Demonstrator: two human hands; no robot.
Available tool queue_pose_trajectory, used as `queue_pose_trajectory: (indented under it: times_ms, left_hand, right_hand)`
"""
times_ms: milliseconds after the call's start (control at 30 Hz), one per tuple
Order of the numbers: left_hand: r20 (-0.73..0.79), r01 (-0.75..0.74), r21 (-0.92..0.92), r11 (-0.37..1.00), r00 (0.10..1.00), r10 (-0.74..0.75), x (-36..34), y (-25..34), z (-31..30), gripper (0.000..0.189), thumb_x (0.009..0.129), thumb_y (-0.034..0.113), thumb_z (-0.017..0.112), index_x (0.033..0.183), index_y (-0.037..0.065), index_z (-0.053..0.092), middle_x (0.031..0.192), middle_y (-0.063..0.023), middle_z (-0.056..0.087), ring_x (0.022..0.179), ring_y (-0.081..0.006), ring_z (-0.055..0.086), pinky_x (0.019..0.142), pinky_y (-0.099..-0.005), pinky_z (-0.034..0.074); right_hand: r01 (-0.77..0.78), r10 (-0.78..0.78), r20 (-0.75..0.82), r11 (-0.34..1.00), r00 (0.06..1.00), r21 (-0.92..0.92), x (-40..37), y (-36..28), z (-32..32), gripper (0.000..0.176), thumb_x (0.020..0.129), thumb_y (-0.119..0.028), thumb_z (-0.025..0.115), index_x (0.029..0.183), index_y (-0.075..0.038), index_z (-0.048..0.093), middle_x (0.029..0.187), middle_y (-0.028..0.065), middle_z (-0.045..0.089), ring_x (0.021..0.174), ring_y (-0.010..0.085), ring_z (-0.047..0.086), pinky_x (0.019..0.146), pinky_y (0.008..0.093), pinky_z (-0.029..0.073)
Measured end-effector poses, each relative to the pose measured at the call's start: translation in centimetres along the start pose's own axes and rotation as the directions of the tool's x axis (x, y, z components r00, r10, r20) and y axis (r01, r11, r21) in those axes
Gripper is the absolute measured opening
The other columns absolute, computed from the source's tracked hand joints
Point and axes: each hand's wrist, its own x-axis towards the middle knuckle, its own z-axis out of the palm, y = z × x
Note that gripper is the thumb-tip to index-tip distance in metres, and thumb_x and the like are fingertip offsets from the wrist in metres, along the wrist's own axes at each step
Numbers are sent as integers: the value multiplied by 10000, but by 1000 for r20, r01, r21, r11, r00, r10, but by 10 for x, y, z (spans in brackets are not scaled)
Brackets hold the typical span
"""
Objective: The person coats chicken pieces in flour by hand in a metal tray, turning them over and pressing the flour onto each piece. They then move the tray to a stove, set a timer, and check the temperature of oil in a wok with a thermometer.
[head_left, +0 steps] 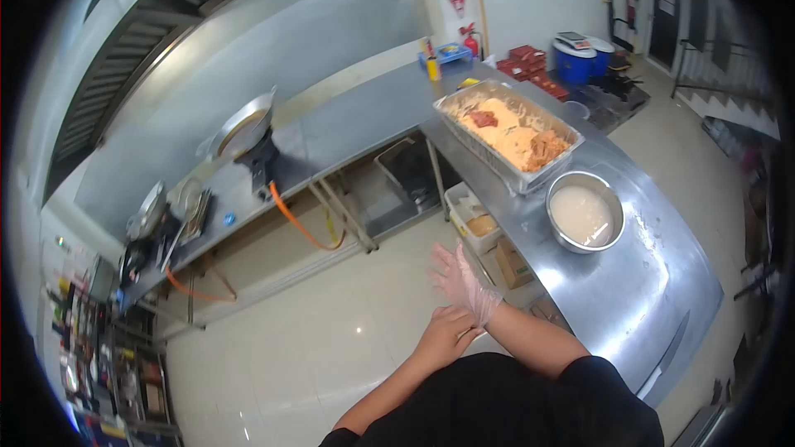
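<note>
A clear plastic glove covers my right hand, whose fingers are spread and hold nothing. Bare, my left hand is closed at the right wrist, pinching the glove's cuff. Both hands are in front of my body, above the floor and left of the steel table. On that table stands a metal bowl of whitish liquid. Behind it is a deep metal tray with orange-tinted powder, a reddish piece and coated pieces in one corner.
A knife lies near the table's right edge. Along the wall, a steel counter carries a wok on a burner with an orange hose. A white bin and a cardboard box sit under the table.
</note>
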Motion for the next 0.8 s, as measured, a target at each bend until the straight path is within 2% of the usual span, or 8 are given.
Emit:
queue_pose_trajectory:
  times_ms: [67,200,400,567,700,733,767,800]
  left_hand:
    - [12,-77,-24,997,997,77,11,-11,-21,161,849,167,723,963,69,666,970,-93,655,881,-240,609,879,-358,443]
    - [-72,-40,-239,970,997,24,47,-84,-85,172,837,121,710,989,58,659,962,-101,647,825,-263,617,743,-352,495]
    - [-112,431,-104,896,890,-441,-1,-227,-109,205,857,182,702,1003,41,668,996,-118,656,772,-249,644,697,-350,527]
    - [11,687,100,720,723,-691,-57,-336,-91,275,868,282,689,1004,44,688,1001,-147,679,868,-296,670,778,-386,536]
    - [-149,820,-54,570,558,-817,-142,-428,-33,319,858,359,681,947,55,716,928,-167,709,902,-341,682,814,-408,538]
    - [-88,799,239,552,584,-807,-201,-480,0,335,886,367,632,985,56,710,962,-178,703,939,-347,674,841,-426,531]
    - [-211,944,121,305,325,-922,-199,-453,3,351,902,353,592,1028,42,695,1002,-184,699,970,-376,660,862,-455,520]
    - [-200,975,125,182,205,-958,-191,-439,8,346,903,347,591,1030,42,694,1000,-182,699,965,-371,661,858,-453,520]
  right_hand:
    - [24,-24,6,997,1000,80,1,-21,-1,902,912,-753,354,1511,-80,308,1543,136,338,1385,316,378,1117,557,298]
    - [238,-237,-164,971,958,-10,57,-79,-36,819,923,-706,425,1420,-55,434,1409,145,483,1239,281,519,1006,447,438]
    - [309,-472,-420,863,775,-400,52,-195,-86,558,942,-463,620,1318,-60,535,1213,89,627,1129,192,591,968,369,454]
    - [188,-560,-438,741,703,-645,104,-294,-141,487,921,-441,650,1241,-76,615,1173,70,655,1127,187,595,935,359,463]
    - [-177,-507,-335,335,794,-926,179,-360,-185,574,905,-493,635,1264,-46,608,1231,124,638,1166,239,584,976,368,444]
    - [-271,-440,-323,179,838,-946,203,-371,-208,633,911,-527,584,1307,-33,578,1303,181,594,1218,304,554,1029,383,416]
    - [-320,-420,-318,69,850,-945,227,-373,-226,646,906,-540,576,1311,-36,578,1321,189,580,1228,317,546,1037,390,412]
    - [-362,-398,-314,-48,862,-931,250,-374,-242,660,901,-554,567,1314,-40,577,1338,197,566,1238,330,537,1044,397,408]
